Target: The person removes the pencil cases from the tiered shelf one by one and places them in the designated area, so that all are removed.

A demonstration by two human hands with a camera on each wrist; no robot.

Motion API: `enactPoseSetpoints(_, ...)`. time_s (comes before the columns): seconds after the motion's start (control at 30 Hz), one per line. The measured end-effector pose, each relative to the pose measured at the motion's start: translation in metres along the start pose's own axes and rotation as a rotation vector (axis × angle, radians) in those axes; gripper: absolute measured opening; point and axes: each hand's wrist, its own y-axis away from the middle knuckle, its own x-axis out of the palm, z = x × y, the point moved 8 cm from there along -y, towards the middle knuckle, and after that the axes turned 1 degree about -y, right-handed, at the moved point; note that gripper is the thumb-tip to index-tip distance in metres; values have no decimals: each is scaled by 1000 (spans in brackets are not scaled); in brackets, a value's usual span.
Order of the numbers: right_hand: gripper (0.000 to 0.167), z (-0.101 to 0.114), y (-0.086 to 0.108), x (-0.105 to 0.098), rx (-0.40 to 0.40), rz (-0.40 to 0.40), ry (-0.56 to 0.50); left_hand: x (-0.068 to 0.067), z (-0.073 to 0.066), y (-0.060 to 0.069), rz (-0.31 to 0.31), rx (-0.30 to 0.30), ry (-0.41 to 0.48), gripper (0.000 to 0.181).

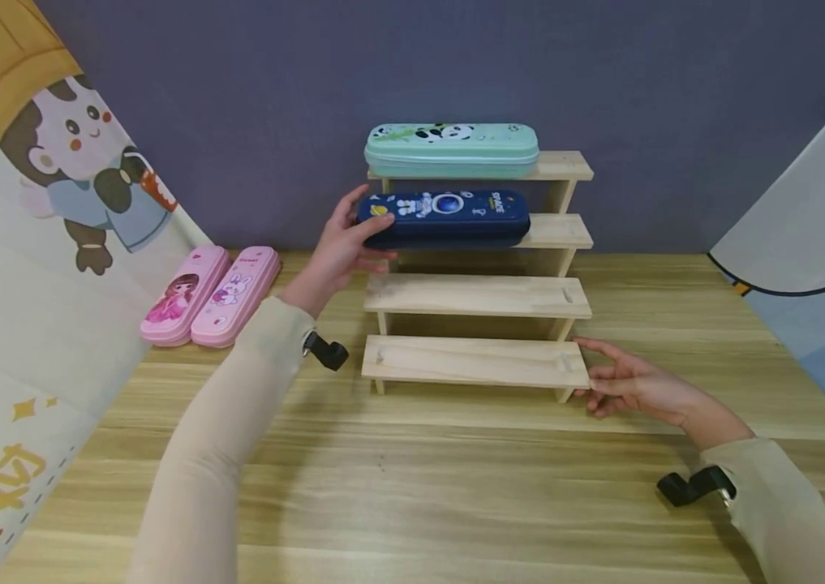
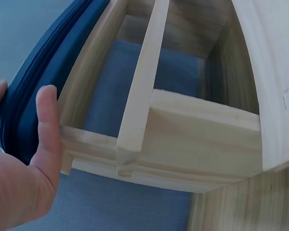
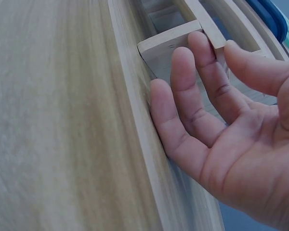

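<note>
A navy space-themed pencil case (image 1: 456, 217) lies along the second step from the top of a stepped wooden rack (image 1: 474, 361). My left hand (image 1: 341, 253) grips the case's left end, thumb on the near side; the left wrist view shows this hand (image 2: 24, 183) around the end of the zipped case (image 2: 53, 77). At the lowest step's right end, my right hand (image 1: 638, 385) holds the board's corner between thumb and fingers. The right wrist view shows this hand's curled fingers (image 3: 183, 86) by the support under that board. A mint panda pencil case (image 1: 452, 154) occupies the top step.
Two pink pencil cases, one with a girl (image 1: 182, 300) and one with a rabbit (image 1: 237, 296), lie side by side at the table's left. Behind the rack rises a dark blue backdrop (image 1: 273, 105). The wood-grain table (image 1: 412, 495) extends in front.
</note>
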Motion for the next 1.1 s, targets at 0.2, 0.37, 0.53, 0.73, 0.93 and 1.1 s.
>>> enactPoseSetpoints(0.2, 64, 0, 1, 1, 2, 2, 2, -2, 0, 4, 43, 18, 37, 66)
enactPoseSetpoints(0.37, 65, -1, 2, 1, 4, 4, 0, -3, 0, 6, 41, 18, 43, 66)
enactPoseSetpoints(0.53, 65, 0, 2, 1, 0, 7, -5, -1, -2, 8, 29, 0, 34, 65)
enactPoseSetpoints(0.73, 65, 1, 2, 2, -11, 21, -19, 0, -3, 12, 11, -26, 35, 63)
enactPoseSetpoints(0.93, 65, 2, 1, 3, -19, 30, -21, -2, -2, 22, 19, -13, 57, 61)
enactPoseSetpoints(1.1, 65, 2, 0, 3, -19, 30, -18, -9, 0, 33, 6, 13, 61, 64)
